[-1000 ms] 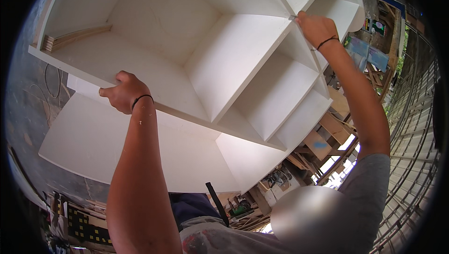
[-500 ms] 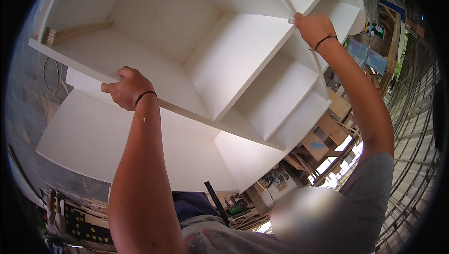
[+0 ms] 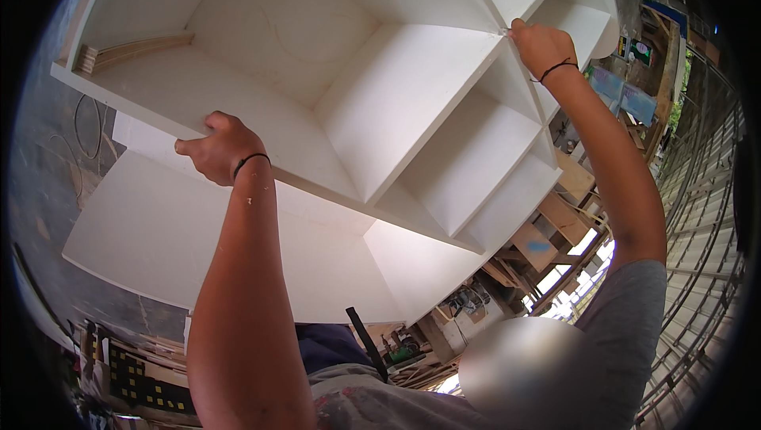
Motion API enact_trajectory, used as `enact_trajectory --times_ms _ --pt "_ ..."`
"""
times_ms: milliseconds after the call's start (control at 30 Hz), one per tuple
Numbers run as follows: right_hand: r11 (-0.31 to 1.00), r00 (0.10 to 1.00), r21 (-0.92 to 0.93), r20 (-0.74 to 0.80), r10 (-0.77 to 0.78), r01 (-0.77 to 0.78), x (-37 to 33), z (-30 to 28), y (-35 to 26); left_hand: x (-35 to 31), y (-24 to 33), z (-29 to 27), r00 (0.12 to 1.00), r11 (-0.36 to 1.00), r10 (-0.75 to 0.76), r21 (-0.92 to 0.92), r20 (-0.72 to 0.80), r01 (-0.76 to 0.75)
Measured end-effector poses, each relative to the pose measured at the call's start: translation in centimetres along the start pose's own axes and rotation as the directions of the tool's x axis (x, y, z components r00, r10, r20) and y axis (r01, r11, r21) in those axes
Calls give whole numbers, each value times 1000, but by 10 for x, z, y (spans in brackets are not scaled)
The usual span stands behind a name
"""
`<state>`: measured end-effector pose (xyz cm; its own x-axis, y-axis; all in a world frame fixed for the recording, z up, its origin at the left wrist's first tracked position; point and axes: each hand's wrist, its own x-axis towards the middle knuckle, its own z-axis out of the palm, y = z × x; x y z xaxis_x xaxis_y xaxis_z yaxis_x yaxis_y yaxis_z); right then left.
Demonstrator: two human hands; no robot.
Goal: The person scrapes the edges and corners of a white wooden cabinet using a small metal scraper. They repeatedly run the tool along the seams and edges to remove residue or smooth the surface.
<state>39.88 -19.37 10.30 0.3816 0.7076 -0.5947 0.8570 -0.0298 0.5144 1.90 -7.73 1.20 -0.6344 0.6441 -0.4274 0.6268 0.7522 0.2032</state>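
Note:
A large white cabinet (image 3: 412,105) with several open compartments fills the upper part of the view. My left hand (image 3: 224,149) is closed over its front board (image 3: 305,184), with the thumb on the outer side and fingers over the inner side. Farther off to the right, my right hand (image 3: 543,48) is at the corner where the cabinet's dividers meet. Its fingers are pinched together at that joint. A small pale bit shows at the fingertips, too small to name.
Thin wooden strips (image 3: 135,53) lie inside the cabinet's left compartment. Below the front board is a wide white panel (image 3: 198,240). A cable (image 3: 87,133) hangs at the left. Wooden boards (image 3: 567,220) stand at the right, and a green machine (image 3: 403,348) sits at the lower middle.
My right hand has shifted slightly right and up along the divider joint. My left hand keeps its hold on the front board, with only a tiny shift to the right.

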Motion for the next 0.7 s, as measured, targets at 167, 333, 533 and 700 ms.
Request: enact_trajectory --times_ms 167,333,533,700 --pt "994 995 95 -90 -39 48 -16 24 -11 -2 3 -1 1000 1000 -12 21 1 11" --pt "995 999 89 -15 47 -45 -3 20 5 -2 1 0 1000 1000 11 4 -4 -11" --pt "997 994 73 -107 -17 24 -9 29 0 -1 2 1 1000 999 7 34 -9 -6" --pt "998 999 -46 -26 -45 44 1 11 -1 -1 2 -2 1000 1000 -17 -14 21 18"
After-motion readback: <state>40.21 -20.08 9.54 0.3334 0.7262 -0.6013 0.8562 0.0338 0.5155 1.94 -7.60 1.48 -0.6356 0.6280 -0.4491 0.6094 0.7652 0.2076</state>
